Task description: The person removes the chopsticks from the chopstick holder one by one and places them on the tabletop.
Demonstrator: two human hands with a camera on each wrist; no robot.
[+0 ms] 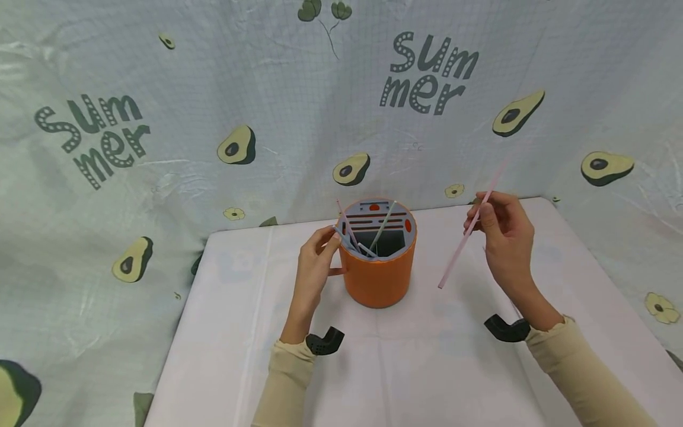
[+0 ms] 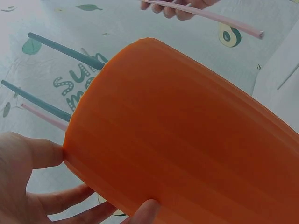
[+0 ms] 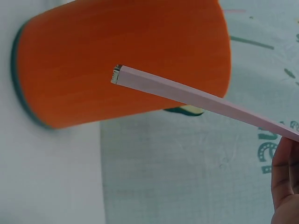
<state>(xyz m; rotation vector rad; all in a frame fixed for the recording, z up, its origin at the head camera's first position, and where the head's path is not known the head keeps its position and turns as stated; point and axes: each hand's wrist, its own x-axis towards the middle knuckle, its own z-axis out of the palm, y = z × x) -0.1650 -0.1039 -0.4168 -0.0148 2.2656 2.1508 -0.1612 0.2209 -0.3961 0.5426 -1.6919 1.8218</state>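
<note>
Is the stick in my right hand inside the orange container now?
No, the head view shows the right hand holding the stick to the right of the container, with a gap between.

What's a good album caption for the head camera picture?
Left hand on an orange container of sticks, right hand holding a pink stick, avocado-print cloth behind.

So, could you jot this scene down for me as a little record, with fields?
Container: orange, upright on a white table
Inside it: several thin sticks, pink and greenish
Left hand: holds the container near its rim
Right hand: pinches another pink stick, outside the container
Backdrop: cloth printed with avocados and the word "summer"
</note>
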